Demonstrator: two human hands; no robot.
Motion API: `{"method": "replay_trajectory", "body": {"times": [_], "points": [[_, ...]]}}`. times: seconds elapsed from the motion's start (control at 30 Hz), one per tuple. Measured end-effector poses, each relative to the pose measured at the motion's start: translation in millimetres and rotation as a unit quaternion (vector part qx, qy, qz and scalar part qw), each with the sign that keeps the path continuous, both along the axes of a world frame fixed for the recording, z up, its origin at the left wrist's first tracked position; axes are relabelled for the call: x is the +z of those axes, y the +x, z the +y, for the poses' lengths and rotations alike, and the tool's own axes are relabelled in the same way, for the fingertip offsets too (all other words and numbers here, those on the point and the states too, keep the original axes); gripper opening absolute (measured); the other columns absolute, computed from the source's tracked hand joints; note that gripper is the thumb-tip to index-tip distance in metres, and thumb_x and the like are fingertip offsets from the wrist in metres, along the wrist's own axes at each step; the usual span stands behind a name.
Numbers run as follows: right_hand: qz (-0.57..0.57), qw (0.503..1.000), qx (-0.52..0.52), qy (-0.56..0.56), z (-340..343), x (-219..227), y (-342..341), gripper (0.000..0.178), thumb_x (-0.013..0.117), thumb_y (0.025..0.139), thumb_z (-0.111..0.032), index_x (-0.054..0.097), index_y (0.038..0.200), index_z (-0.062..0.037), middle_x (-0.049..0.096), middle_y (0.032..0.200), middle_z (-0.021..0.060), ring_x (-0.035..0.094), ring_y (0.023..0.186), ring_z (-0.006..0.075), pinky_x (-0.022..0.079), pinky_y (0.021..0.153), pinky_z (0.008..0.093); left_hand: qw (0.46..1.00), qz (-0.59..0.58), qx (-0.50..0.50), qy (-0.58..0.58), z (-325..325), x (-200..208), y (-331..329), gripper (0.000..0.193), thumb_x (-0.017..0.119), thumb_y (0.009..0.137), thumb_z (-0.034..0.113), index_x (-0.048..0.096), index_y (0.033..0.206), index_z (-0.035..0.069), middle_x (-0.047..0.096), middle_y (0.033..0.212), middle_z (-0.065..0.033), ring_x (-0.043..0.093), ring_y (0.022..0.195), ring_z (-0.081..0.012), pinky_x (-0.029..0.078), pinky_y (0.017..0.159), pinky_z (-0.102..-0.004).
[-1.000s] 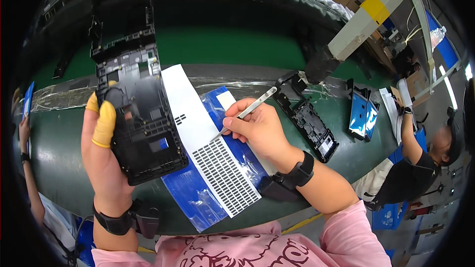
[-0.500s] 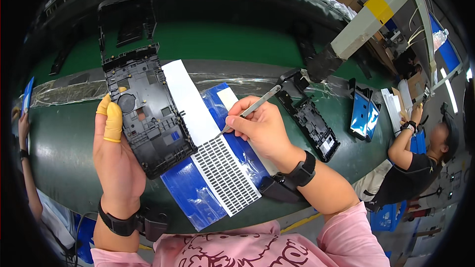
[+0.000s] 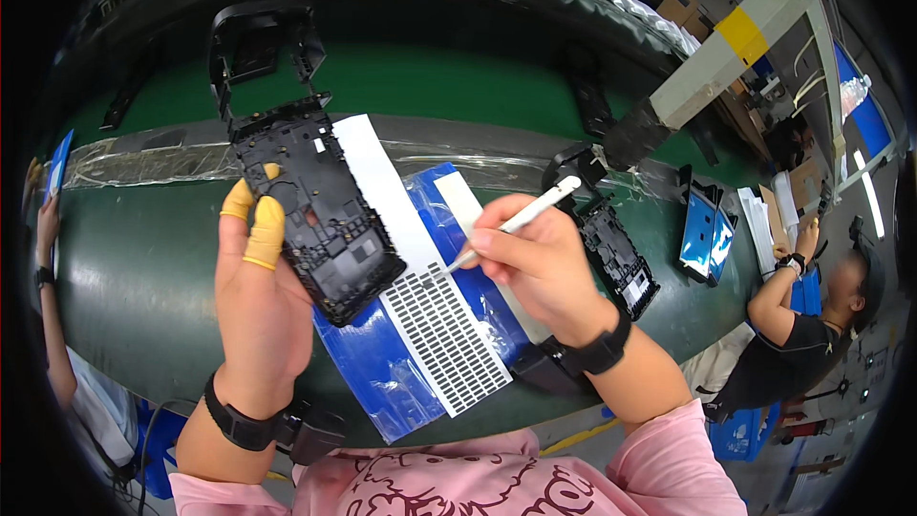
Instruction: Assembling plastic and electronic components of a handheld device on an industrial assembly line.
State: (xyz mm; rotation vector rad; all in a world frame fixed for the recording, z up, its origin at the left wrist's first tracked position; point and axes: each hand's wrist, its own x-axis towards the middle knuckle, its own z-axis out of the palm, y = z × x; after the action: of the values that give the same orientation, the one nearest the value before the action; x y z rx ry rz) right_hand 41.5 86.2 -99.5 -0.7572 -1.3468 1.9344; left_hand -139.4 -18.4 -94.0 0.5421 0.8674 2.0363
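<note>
My left hand [image 3: 263,301], with yellow finger cots on two digits, grips a black plastic housing [image 3: 320,205] by its left side. The housing is held tilted, its ribbed inner face showing and an open frame at its far end. In my right hand [image 3: 537,263] are metal tweezers [image 3: 535,208], pinched between thumb and fingers. Their tips meet the upper rows of a white sticker sheet [image 3: 449,349] covered with small black rectangles. Whether a sticker is between the tips is too small to tell. The sheet lies on a blue plastic-wrapped board [image 3: 368,368].
Right of my hand lies another black housing [image 3: 616,253]. Beyond it stands a dark part with blue film [image 3: 702,229]. A grey post [image 3: 707,72] with yellow tape rises at the right. One co-worker [image 3: 788,325] sits at the right; another person's arm [image 3: 48,248] shows at the left.
The housing in my left hand has shifted right and tilted, its inner face catching light differently. My right hand and the tweezers have moved slightly right over the sheet's top rows.
</note>
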Motion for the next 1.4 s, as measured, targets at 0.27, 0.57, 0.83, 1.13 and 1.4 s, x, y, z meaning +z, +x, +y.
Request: {"method": "replay_trajectory", "body": {"times": [0.27, 0.57, 0.83, 1.13, 1.4], "points": [[0.12, 0.989, -0.01, 0.082, -39, 17, 5, 0.015, 0.056, 0.076, 0.004, 0.05, 0.09, 0.0034, 0.057, 0.083, 0.0095, 0.056, 0.076, 0.0125, 0.046, 0.068, 0.023, 0.981, -0.09, -0.162, -0.054, -9, 7, 28, 0.03, 0.036, 0.089, 0.02, 0.035, 0.118, 0.01, 0.046, 0.113, -0.0068, 0.048, 0.102, -0.0191, 0.042, 0.086, -0.0353], [0.114, 0.993, 0.005, 0.045, -42, 10, 4, 0.016, 0.054, 0.076, 0.007, 0.05, 0.092, 0.0062, 0.056, 0.084, 0.0106, 0.057, 0.077, 0.0136, 0.046, 0.07, 0.0229, 0.969, -0.121, -0.21, -0.039, -13, 5, 32, 0.034, 0.037, 0.089, 0.019, 0.029, 0.121, 0.009, 0.043, 0.115, -0.0111, 0.047, 0.104, -0.0224, 0.042, 0.086, -0.0378], [0.109, 0.993, 0.003, 0.049, -43, 9, 3, 0.016, 0.054, 0.076, 0.007, 0.05, 0.092, 0.0062, 0.057, 0.084, 0.0114, 0.058, 0.076, 0.0138, 0.047, 0.069, 0.023, 0.969, -0.127, -0.211, -0.031, -15, 4, 32, 0.035, 0.036, 0.09, 0.019, 0.028, 0.122, 0.009, 0.043, 0.115, -0.0118, 0.046, 0.106, -0.0227, 0.042, 0.086, -0.0375], [0.096, 0.994, -0.003, 0.058, -44, 9, 2, 0.016, 0.055, 0.076, 0.006, 0.05, 0.091, 0.0064, 0.057, 0.083, 0.011, 0.058, 0.075, 0.0133, 0.047, 0.068, 0.0225, 0.969, -0.136, -0.203, -0.031, -16, 5, 34, 0.035, 0.036, 0.09, 0.019, 0.027, 0.122, 0.009, 0.042, 0.117, -0.0125, 0.045, 0.106, -0.0231, 0.042, 0.086, -0.0378], [0.079, 0.995, -0.009, 0.058, -44, 9, 2, 0.016, 0.055, 0.076, 0.006, 0.051, 0.091, 0.0062, 0.057, 0.082, 0.0103, 0.057, 0.075, 0.0126, 0.046, 0.067, 0.0217, 0.969, -0.142, -0.202, -0.025, -17, 3, 33, 0.035, 0.036, 0.09, 0.018, 0.028, 0.122, 0.008, 0.041, 0.117, -0.0124, 0.045, 0.107, -0.023, 0.041, 0.087, -0.0381]]}}
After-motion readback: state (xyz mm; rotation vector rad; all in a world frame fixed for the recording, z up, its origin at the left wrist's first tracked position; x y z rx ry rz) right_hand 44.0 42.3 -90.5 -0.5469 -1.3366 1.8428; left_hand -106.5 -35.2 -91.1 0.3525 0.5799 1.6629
